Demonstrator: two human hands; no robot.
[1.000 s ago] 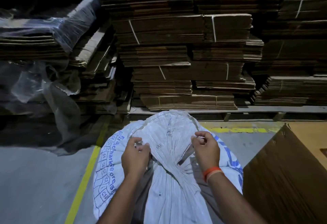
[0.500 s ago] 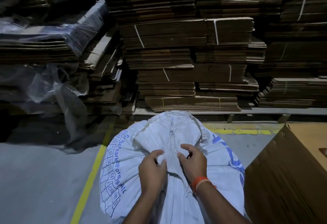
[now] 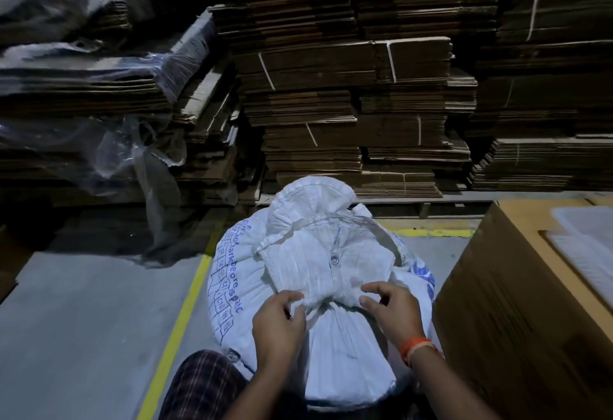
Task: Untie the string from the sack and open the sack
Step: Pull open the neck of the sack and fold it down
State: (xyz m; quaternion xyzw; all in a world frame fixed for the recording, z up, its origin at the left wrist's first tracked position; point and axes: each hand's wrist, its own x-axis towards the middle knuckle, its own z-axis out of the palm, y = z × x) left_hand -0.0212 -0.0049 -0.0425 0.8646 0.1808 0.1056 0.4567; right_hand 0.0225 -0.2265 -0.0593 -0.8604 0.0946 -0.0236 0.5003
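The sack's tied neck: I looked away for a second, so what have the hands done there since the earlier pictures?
Both hands closed in from either side onto the gathered neck of the sack. The left hand now pinches the cloth there; the right hand hovers curled beside it. The neck stays bunched, the sack in place.

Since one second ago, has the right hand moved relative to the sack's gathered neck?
Yes. The right hand has closed in toward the sack's gathered neck.

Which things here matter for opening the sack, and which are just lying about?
Job: sack; its gathered neck; left hand and right hand, both at the neck. String not discernible.

Lying about: cardboard stacks; plastic wrap; brown box; yellow line.
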